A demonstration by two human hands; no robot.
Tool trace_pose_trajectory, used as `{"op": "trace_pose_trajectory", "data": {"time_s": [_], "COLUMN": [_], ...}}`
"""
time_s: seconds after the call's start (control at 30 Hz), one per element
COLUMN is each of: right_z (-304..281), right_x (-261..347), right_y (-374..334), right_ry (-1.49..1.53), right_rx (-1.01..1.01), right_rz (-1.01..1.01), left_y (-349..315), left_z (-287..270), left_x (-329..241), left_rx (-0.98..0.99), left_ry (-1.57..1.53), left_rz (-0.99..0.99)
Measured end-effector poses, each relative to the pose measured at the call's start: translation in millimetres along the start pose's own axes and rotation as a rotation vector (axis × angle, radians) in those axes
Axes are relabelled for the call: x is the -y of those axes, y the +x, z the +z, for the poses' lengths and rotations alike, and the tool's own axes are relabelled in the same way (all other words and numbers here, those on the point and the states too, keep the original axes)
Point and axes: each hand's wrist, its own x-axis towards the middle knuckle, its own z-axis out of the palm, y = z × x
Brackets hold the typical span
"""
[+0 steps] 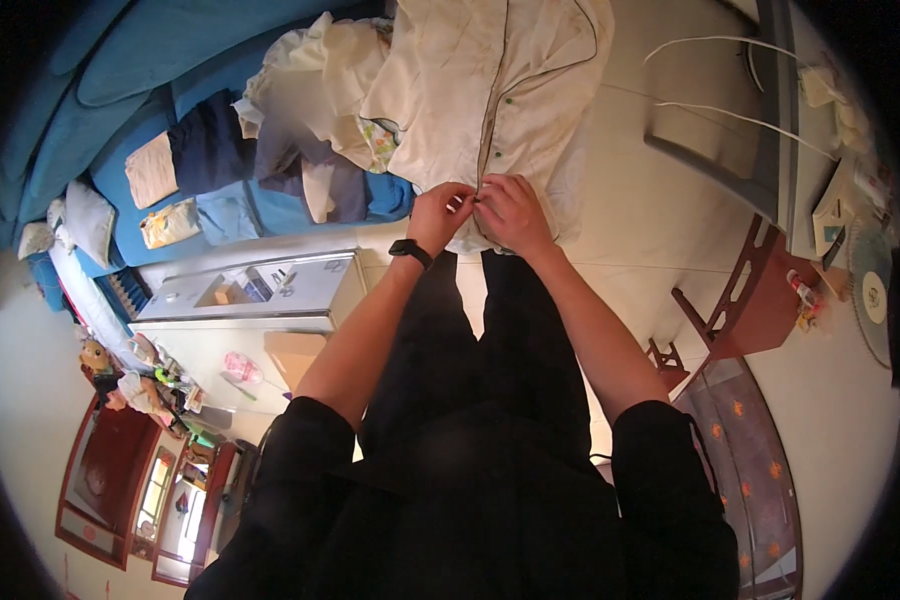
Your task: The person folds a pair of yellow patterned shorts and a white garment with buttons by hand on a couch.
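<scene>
A cream button-front garment (445,110) with dark piping and small dark green buttons hangs or lies spread out ahead of me. At its lower front edge my left hand (438,217), with a black band on the wrist, pinches the placket between thumb and finger. Close against it, my right hand (515,215) grips the other side of the same opening, fingers curled. The fingertips of both hands nearly meet around a small dark spot, perhaps a button, which they partly cover. Further up the front, more buttons show on the right-hand panel.
To the left, a blue sofa (120,85) bears folded clothes, among them a navy garment (210,140) and a crumpled cream pile (310,75). A grey-topped low cabinet (315,277) stands nearer. On the right are a reddish-brown wooden stool (750,300), white cables (720,108) and a fan (873,295).
</scene>
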Motion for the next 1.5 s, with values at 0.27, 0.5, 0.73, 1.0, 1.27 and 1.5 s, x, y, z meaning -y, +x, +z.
{"op": "trace_pose_trajectory", "data": {"time_s": [0.27,0.5,0.73,1.0,1.27,1.5], "right_z": [-7,-12,-18,-23,-18,-19], "right_x": [-8,-3,6,2,5,5], "right_y": [5,11,15,15,20,22], "right_ry": [0.077,0.233,0.274,0.317,0.349,0.395], "right_rx": [0.032,0.098,0.106,0.184,0.124,0.178], "right_rz": [-0.003,0.122,0.166,0.186,0.223,0.315], "left_y": [5,5,4,3,-3,-6], "left_z": [-8,-16,-19,-18,-7,-4], "left_x": [-6,-4,-4,-4,1,7], "left_rx": [0.168,0.235,0.21,0.208,0.182,0.182], "left_ry": [-0.289,-0.46,-0.491,-0.551,-0.651,-0.743], "left_rz": [-0.22,-0.26,-0.267,-0.296,-0.335,-0.313]}}
